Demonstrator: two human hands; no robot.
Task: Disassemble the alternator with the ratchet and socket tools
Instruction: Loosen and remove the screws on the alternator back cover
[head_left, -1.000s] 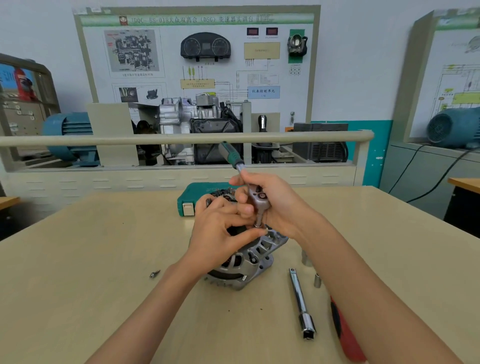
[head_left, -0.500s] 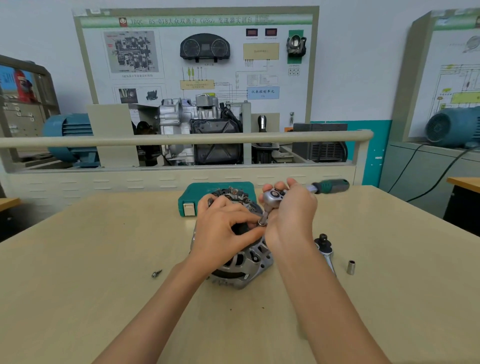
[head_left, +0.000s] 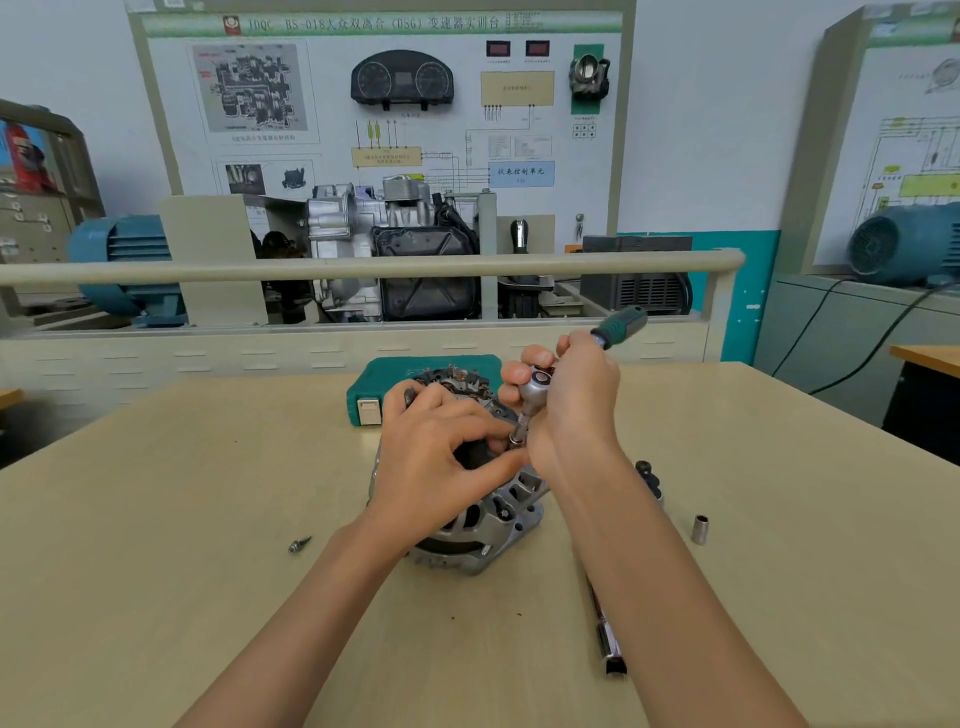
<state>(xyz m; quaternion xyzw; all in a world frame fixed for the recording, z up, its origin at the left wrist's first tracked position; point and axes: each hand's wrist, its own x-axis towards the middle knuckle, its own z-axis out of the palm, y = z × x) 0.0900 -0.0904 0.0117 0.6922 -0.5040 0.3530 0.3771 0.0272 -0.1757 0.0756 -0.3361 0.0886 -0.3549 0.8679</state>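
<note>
A silver alternator (head_left: 483, 525) sits in the middle of the beige table (head_left: 156, 519). My left hand (head_left: 441, 462) lies over its top, thumb and forefinger pinching the socket (head_left: 517, 435) where it meets the housing. Around the head of the ratchet (head_left: 537, 382) my right hand (head_left: 571, 410) curls its fingers, and the green and black handle (head_left: 621, 325) points up and to the right. The socket stands upright under the ratchet head. Most of the alternator's top is hidden by my hands.
A loose screw (head_left: 300, 544) lies left of the alternator. A small socket (head_left: 700, 529) stands to the right, and an extension bar (head_left: 608, 639) lies under my right forearm. A green tool case (head_left: 374, 384) sits behind the alternator. A training bench with a rail (head_left: 363, 267) borders the table's far side.
The ratchet handle swung from pointing up-left to pointing right, then tilted slightly upward. My left hand stayed on the alternator and socket. The view shifted a little.
</note>
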